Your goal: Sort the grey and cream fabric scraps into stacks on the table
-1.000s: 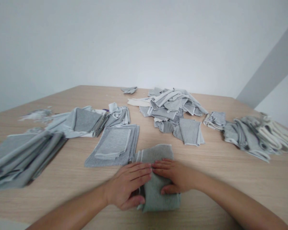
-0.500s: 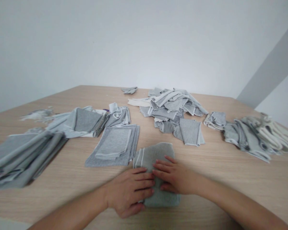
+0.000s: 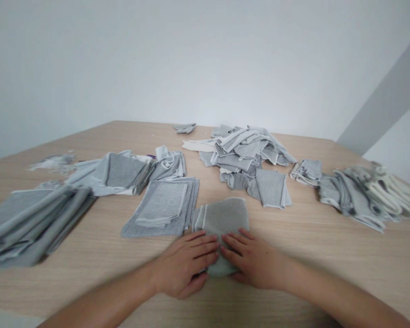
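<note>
A folded grey cloth (image 3: 225, 216) with pale edging lies on the table in front of me. My left hand (image 3: 187, 262) rests on its left side, fingers stretched out over the fabric. From the other side, my right hand (image 3: 251, 257) lies on the cloth with its fingers extended, their tips close to those of my left. Both palms hide part of the cloth's lower half. Just beyond my left hand is a flat stack of grey cloths (image 3: 164, 202), near the folded cloth's left edge.
On the wooden table (image 3: 287, 241), a loose heap of grey cloths (image 3: 246, 148) sits at the back. Folded cloths (image 3: 37, 223) lie at left, near another pile (image 3: 123, 171) and white scraps (image 3: 54, 163). More bundled cloths (image 3: 362, 191) lie at right. A wall (image 3: 205, 59) stands behind.
The folded cloth has shifted slightly away from me, and its near edge has drawn up. My right hand has moved a little nearer; my left hand stays spread on the fabric.
</note>
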